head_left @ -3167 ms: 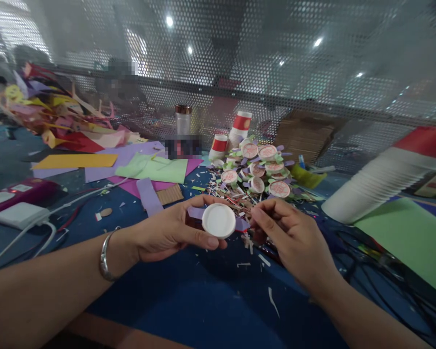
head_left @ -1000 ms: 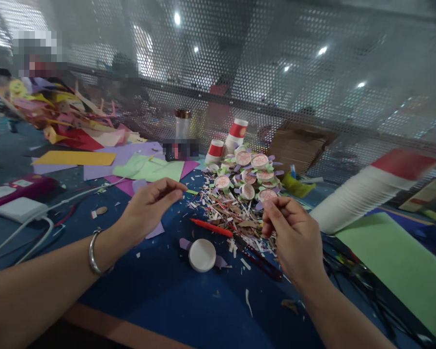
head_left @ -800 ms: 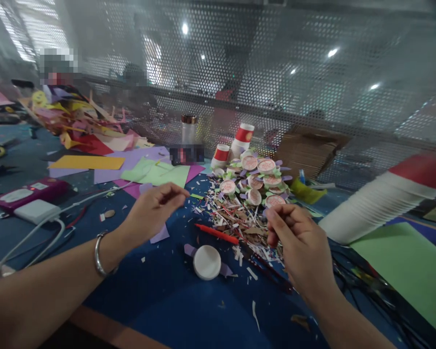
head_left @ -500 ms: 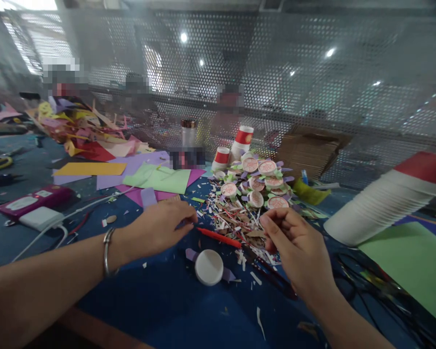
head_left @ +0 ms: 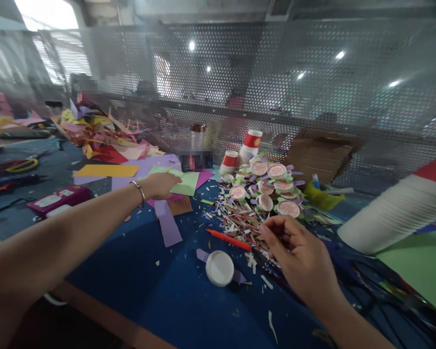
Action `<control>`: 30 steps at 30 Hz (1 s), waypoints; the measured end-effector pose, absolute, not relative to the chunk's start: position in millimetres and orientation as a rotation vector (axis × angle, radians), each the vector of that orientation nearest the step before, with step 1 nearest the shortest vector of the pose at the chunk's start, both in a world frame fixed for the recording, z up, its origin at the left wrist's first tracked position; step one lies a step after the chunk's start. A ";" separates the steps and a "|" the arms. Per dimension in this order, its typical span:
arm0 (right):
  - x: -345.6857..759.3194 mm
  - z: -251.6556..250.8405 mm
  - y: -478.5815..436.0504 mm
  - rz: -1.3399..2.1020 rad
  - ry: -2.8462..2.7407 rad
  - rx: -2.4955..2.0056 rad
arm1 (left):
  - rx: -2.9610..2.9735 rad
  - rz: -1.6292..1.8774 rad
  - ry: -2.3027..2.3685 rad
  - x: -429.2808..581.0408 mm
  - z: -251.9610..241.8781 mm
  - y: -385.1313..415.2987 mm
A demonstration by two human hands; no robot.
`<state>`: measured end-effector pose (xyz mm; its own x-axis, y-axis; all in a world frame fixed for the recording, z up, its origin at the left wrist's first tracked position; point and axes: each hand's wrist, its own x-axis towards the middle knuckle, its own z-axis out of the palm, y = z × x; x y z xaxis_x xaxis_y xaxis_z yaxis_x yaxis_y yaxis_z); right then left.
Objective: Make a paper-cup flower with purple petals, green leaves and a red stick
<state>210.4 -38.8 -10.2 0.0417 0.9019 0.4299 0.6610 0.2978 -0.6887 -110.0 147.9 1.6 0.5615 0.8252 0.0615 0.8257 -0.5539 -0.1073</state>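
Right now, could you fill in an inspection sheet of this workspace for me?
Surface: blue tabletop, strewn with paper bits.
Job's things: white round piece with purple strips on two sides, resting on the tabletop.
Clutter: scrap heap, red pen-like tool, tilted cup stack at right.
Hands: left hand over the green sheet, contact unclear; right hand near the scrap heap, thumb and index finger close together, contents unclear.
Cables: dark cables right of the right hand.
Surroundings: perforated screen behind the tabletop.
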 end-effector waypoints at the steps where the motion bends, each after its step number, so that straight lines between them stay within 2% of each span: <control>1: 210.3 -10.5 -38.5 0.342 -1.699 -1.440 | -2.654 -0.001 -1.423 -109.3 -0.4 147.9; 13: 206.3 -12.0 -38.0 0.404 -1.726 -1.461 | -2.738 -0.214 -1.457 -103.6 26.3 140.3; 21: 200.0 -12.2 -40.8 0.412 -1.684 -1.468 | -2.786 -0.194 -1.479 -91.6 5.6 135.1; 30: 200.2 -13.2 -39.2 0.458 -1.707 -1.482 | -2.448 -0.533 -1.835 -98.1 24.4 216.6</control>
<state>200.2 -39.2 -13.2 0.0188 0.9419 0.3354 0.6475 0.2441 -0.7219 -98.1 216.6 24.4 0.2429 0.9250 0.2921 0.9375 -0.3012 0.1743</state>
